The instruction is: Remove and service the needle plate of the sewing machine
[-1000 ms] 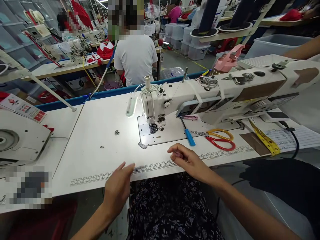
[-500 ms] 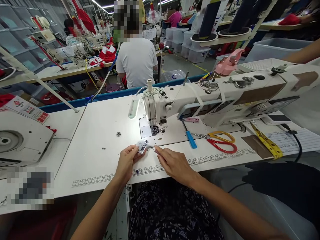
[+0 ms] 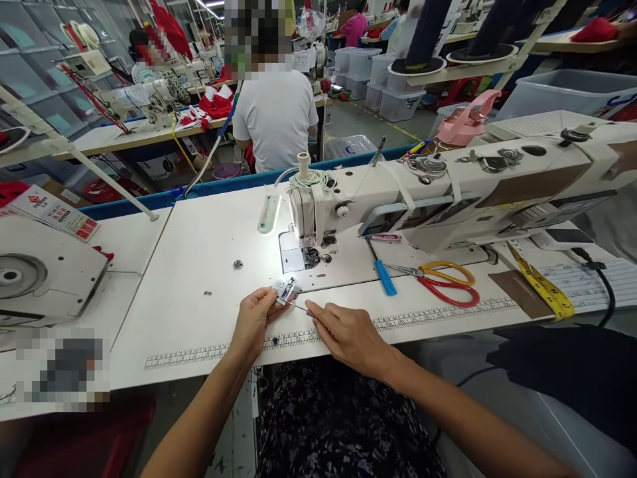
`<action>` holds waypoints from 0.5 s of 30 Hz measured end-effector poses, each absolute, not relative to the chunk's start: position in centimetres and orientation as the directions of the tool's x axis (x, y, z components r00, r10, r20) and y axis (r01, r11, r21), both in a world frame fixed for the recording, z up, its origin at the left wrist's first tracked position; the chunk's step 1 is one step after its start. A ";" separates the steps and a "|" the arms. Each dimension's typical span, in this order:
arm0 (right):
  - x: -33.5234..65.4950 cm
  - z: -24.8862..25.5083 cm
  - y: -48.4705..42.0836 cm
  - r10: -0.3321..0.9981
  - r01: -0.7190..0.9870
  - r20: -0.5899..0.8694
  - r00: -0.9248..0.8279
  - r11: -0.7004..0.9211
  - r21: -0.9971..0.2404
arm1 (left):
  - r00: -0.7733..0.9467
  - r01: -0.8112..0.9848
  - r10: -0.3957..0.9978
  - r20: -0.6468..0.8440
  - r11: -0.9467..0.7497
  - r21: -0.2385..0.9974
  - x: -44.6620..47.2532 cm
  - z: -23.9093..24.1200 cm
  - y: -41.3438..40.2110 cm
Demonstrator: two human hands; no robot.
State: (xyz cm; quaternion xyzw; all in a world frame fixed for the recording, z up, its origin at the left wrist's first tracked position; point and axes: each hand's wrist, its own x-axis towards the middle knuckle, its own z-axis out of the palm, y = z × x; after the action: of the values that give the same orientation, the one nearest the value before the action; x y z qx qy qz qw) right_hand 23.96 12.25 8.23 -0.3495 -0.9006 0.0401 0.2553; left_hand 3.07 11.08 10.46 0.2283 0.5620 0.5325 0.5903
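Observation:
My left hand pinches a small shiny metal plate with dark slots, just in front of the sewing machine's needle area. Between the fingers of my right hand is a thin metal tool; its tip meets the lower edge of the plate, and its handle end is hidden by my hand. Dark metal parts show in the bed of the sewing machine under the needle. A blue-handled screwdriver lies to the right of my hands, beside scissors with yellow and red handles.
Small metal pieces lie left of the machine bed. A printed ruler runs along the table's front edge. A yellow tape measure and written paper are at the right. Another person sits ahead, back turned.
The thin tool's tip has moved to the lower edge of the plate, and the tool now slopes more and shows more length. My right hand has lowered slightly; the view has shifted a little.

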 end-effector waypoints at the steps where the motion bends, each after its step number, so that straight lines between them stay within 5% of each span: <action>1: 23.9 8.3 12.2 0.652 0.612 0.427 -0.627 0.751 -0.248 | -0.197 -0.368 0.887 -0.419 0.329 0.870 3.1 10.5 11.1; 15: 24.2 8.4 12.9 0.656 0.643 0.428 -0.622 0.739 -0.199 | -0.208 -0.338 0.896 -0.391 0.309 0.889 3.2 10.3 10.7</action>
State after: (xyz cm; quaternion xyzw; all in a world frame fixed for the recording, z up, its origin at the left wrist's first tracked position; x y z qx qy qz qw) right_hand 24.20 12.94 8.41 -0.3608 -0.9003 0.0131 0.2430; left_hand 3.20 10.70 10.32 0.2468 0.5653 0.5333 0.5789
